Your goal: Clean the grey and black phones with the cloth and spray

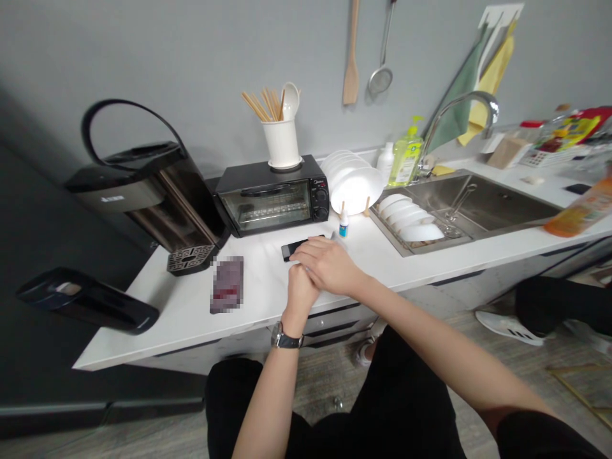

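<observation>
Two hands overlap: the right hand [332,262] lies loosely, fingers extended, across the left hand [301,287], whose grip I cannot tell. Best keep that contact gentle, avoiding the phone [289,249] at eleven o'clock and small bottle [343,227] at one.

Black phone [289,251], white countertop [262,271]

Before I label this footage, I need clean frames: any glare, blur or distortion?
Head view: right hand and left hand fairly sharp; wide-angle distortion tilts the dark flask outward; the white plates look nearly washed out; the purplish item is pixelated.
</observation>
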A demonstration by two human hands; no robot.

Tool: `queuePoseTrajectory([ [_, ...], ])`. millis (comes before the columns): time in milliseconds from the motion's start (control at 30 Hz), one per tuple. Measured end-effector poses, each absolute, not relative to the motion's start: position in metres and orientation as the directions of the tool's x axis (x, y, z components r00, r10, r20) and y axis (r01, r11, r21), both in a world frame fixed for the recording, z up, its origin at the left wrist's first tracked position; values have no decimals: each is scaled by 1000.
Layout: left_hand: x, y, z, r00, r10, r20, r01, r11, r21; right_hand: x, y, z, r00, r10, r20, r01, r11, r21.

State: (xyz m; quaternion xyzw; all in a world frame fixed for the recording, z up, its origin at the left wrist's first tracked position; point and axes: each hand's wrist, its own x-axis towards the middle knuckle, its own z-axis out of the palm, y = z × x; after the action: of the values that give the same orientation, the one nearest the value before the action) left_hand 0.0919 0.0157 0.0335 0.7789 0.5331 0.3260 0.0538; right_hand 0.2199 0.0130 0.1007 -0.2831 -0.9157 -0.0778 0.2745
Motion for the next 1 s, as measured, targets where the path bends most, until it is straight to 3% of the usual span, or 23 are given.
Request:
queuePoseTrajectory([
  [200,93,15,35,171,870,463,797,-398,454,251,26,108,-356,806,473,795,527,-299],
  [333,92,18,32,176,854,489,782,-423,457,239,19,106,-380,750,541,798,562,-219],
  [467,90,20,29,201,838,507,783,-448,431,216,10,101,-609,565,556,649,758,-60],
  [567,90,19,30,206,846,493,786,-443,431,217,9,100,-684,494,537,556,829,-54],
  [633,90,17,31,221,852,475,783,-445,434,228,13,101,-628,552,549,602,791,-108],
  [800,94,13,37,200,859,471,795,-423,434,253,19,109,-335,822,461,784,514,-348],
  [900,96,12,39,217,857,468,804,-429,412,246,13,112,-311,828,466,831,475,-289],
  [1000,95,13,38,254,851,459,799,-452,396,230,5,109,-419,735,533,806,571,-153],
])
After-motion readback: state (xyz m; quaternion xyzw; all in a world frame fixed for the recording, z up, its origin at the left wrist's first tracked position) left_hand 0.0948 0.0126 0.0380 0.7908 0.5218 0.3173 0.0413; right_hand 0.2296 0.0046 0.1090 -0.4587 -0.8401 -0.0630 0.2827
